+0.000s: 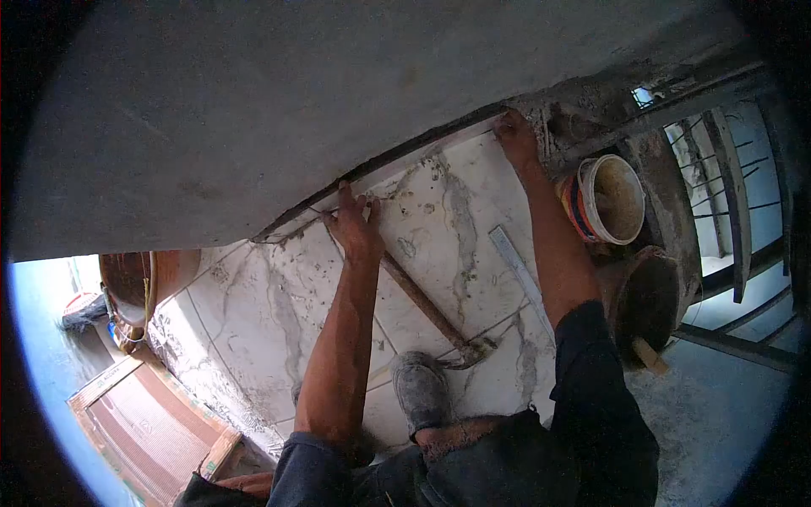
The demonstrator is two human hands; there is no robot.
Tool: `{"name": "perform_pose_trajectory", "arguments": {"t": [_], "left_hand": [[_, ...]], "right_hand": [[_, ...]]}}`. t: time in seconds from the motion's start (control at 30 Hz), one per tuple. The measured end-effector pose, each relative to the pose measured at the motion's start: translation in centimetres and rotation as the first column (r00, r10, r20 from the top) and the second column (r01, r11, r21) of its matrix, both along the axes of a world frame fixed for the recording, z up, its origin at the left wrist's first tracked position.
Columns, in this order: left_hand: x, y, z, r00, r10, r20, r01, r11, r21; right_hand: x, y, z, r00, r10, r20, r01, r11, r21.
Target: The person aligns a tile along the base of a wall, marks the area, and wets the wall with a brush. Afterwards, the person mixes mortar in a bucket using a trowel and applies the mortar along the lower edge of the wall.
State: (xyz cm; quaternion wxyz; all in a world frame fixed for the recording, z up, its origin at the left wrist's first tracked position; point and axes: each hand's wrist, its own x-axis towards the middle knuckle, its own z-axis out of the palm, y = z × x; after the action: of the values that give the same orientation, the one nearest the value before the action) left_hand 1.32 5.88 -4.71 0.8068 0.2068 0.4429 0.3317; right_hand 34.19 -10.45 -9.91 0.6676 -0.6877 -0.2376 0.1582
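A narrow pale tile strip (431,154) stands along the foot of the grey wall (338,93). My left hand (355,226) touches the strip toward its left part, fingers apart and the index finger reaching up to the wall. At the strip's right end, my right hand (516,142) is closed with its fingertips on the edge; part of that grip is hidden. Below my left hand, a hammer (422,300) lies on the marbled floor tiles (296,304), its head near my shoe. A flat metal bar (517,264) lies beside my right forearm.
To the right stand a dirty white-rimmed bucket (621,198) and a round dark pan (646,296), with a piece of wood (650,357) by it. Metal bars (731,203) edge the far right. At left are an orange-brown container (177,275) and a tile carton (152,431).
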Motion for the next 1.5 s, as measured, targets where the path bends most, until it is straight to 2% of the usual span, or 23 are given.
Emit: {"name": "perform_pose_trajectory", "arguments": {"t": [0.07, 0.17, 0.27, 0.33, 0.4, 0.5, 0.53, 0.57, 0.6, 0.63, 0.67, 0.7, 0.77, 0.83, 0.93, 1.03, 1.1, 1.13, 1.23, 1.3, 1.37, 1.43, 1.5], "left_hand": [[0.3, -0.5, 2.5, 0.998, 0.037, -0.046, -0.039, 0.998, -0.045], [0.1, -0.4, 1.1, 0.997, 0.061, -0.056, -0.065, 0.995, -0.074], [-0.2, -0.5, 0.4, 0.999, 0.043, -0.026, -0.044, 0.997, -0.071], [-0.7, -1.0, -0.9, 0.998, 0.048, -0.034, -0.050, 0.995, -0.080], [-1.9, -2.0, -4.3, 0.986, -0.140, 0.085, 0.114, 0.958, 0.265], [-3.0, -4.0, 0.5, 0.976, 0.186, 0.109, -0.154, 0.956, -0.250], [-4.2, -4.7, -2.4, 0.968, -0.108, -0.229, 0.171, 0.945, 0.279], [-4.7, -5.2, -3.2, 0.765, -0.158, -0.624, 0.581, 0.588, 0.563], [-5.0, -5.9, -0.1, 0.773, -0.141, -0.618, 0.561, 0.605, 0.565], [-5.3, -6.7, 4.6, 0.935, -0.140, -0.325, 0.220, 0.950, 0.222], [-6.1, -7.2, 8.4, 0.997, 0.060, -0.051, -0.072, 0.952, -0.297], [-7.5, -7.7, 10.5, 0.995, 0.085, -0.047, -0.095, 0.946, -0.311], [-10.0, -8.0, 14.5, 0.998, -0.016, -0.058, -0.009, 0.913, -0.407], [-11.9, -7.7, 20.1, 0.984, -0.051, -0.170, -0.026, 0.908, -0.418], [-18.7, -6.8, 30.3, 0.854, -0.293, -0.431, 0.215, 0.951, -0.221], [-26.2, -4.9, 40.8, 0.578, -0.429, -0.694, 0.606, 0.795, 0.013], [-32.5, -6.9, 43.9, 0.465, -0.154, -0.872, 0.729, 0.626, 0.278], [-35.4, -7.8, 46.1, 0.383, -0.145, -0.912, 0.775, 0.587, 0.232], [-42.8, -12.2, 53.2, 0.213, -0.135, -0.968, 0.796, 0.598, 0.091], [-46.0, -15.2, 58.3, 0.103, -0.410, -0.906, 0.706, 0.672, -0.224], [-49.3, -17.3, 61.3, 0.467, -0.626, -0.625, 0.571, 0.753, -0.328], [-50.3, -20.5, 64.3, 0.745, -0.426, -0.514, 0.268, 0.896, -0.354], [-50.0, -19.9, 68.6, 0.849, -0.215, -0.482, 0.072, 0.952, -0.299]], "right_hand": [[-0.8, 0.2, 1.0, 0.950, 0.002, 0.313, 0.108, 0.936, -0.334], [0.3, -0.2, -0.9, 0.901, 0.021, 0.433, 0.105, 0.958, -0.267], [0.8, -0.7, -0.8, 0.997, 0.065, -0.030, -0.063, 0.996, 0.062], [-2.2, -1.0, 2.5, 0.997, -0.026, 0.068, 0.033, 0.995, -0.095], [-3.5, -2.5, 2.0, 0.964, -0.078, 0.253, 0.122, 0.980, -0.160], [-9.3, -4.1, 6.8, 0.985, -0.141, 0.096, 0.167, 0.907, -0.387], [-11.5, -5.4, 7.0, 0.988, -0.082, 0.129, 0.125, 0.919, -0.374], [-13.0, -6.7, 7.4, 0.985, -0.020, 0.172, 0.082, 0.929, -0.360], [-15.9, -7.3, 9.8, 1.000, -0.025, 0.017, 0.028, 0.966, -0.258], [-19.1, -8.3, 12.5, 0.989, -0.016, -0.144, -0.006, 0.988, -0.154], [-20.0, -11.0, 11.7, 0.921, 0.078, -0.382, -0.111, 0.992, -0.065], [-20.4, -13.8, 11.2, 0.787, 0.176, -0.591, -0.189, 0.981, 0.040], [-27.4, -13.2, 21.5, 0.921, 0.169, -0.351, -0.327, 0.824, -0.463], [-30.5, -15.4, 26.0, 0.779, 0.207, -0.592, -0.488, 0.794, -0.364], [-36.4, -14.1, 40.5, 0.795, 0.490, -0.359, -0.604, 0.575, -0.553], [-42.0, -13.1, 51.8, 0.767, -0.036, -0.641, -0.469, 0.650, -0.598], [-44.5, -16.3, 54.9, 0.530, -0.431, -0.730, -0.513, 0.523, -0.681], [-44.1, -22.4, 51.6, 0.450, -0.447, -0.773, -0.587, 0.504, -0.633], [-46.1, -19.4, 64.8, 0.551, -0.204, -0.809, -0.697, 0.421, -0.580], [-45.5, -18.7, 69.1, 0.530, -0.094, -0.843, -0.765, 0.377, -0.523], [-43.7, -17.2, 72.4, 0.481, 0.045, -0.875, -0.845, 0.290, -0.450], [-42.2, -13.4, 74.6, 0.621, 0.098, -0.778, -0.774, -0.082, -0.628], [-40.3, -10.1, 74.7, 0.604, 0.239, -0.761, -0.748, -0.159, -0.644]]}}
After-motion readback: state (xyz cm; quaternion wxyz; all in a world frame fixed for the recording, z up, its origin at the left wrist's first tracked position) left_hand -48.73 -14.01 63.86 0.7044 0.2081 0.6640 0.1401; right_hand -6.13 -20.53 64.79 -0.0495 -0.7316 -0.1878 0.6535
